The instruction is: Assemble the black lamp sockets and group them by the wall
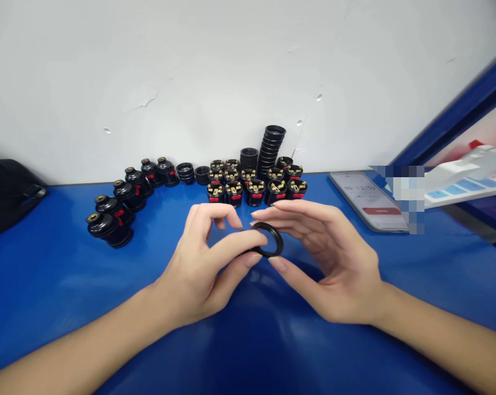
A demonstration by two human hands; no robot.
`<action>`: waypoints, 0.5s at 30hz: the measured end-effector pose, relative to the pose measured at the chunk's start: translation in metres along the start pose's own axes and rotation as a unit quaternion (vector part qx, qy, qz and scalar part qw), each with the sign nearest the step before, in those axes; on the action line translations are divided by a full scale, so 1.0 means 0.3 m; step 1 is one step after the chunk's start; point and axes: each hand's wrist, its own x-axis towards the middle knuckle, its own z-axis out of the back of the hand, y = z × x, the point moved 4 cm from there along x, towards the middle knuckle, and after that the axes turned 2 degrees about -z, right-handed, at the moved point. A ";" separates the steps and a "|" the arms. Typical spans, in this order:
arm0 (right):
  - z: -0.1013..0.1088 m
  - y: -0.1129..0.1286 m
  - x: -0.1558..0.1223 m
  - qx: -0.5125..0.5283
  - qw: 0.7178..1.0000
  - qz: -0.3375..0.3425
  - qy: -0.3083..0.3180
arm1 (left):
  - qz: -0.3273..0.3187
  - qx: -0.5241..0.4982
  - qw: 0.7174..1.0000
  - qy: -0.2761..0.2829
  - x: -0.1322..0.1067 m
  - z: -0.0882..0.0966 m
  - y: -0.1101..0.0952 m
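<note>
Both my hands meet above the blue table (46, 274) on a thin black ring (273, 242). My left hand (209, 263) pinches the ring's left side between thumb and fingers. My right hand (325, 258) touches its right side, fingers stretched along the top and thumb below. Behind the hands stand rows of black lamp-socket inserts (254, 184) with brass and red parts. A curved line of assembled black sockets (120, 206) runs to the left.
A leaning stack of black rings (270, 149) and a few loose black collars (192, 173) stand against the white wall. A phone (365, 198) showing a timer lies at right. A black bag (7, 189) sits at the far left. White and blue cartons (469, 175) lie at right.
</note>
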 end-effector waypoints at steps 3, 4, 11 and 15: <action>-0.002 -0.001 -0.002 0.005 1.000 -0.007 0.009 | -0.016 -0.002 1.000 0.007 0.005 0.002 -0.002; -0.002 -0.003 -0.002 0.008 1.000 -0.011 0.014 | -0.020 0.000 1.000 0.005 0.009 0.008 -0.002; -0.016 -0.059 -0.005 -0.054 0.988 -0.098 0.109 | -0.012 0.154 0.988 -0.027 0.079 0.110 0.066; -0.020 -0.081 -0.008 -0.111 0.971 -0.133 0.168 | 0.004 0.236 0.971 -0.029 0.112 0.159 0.192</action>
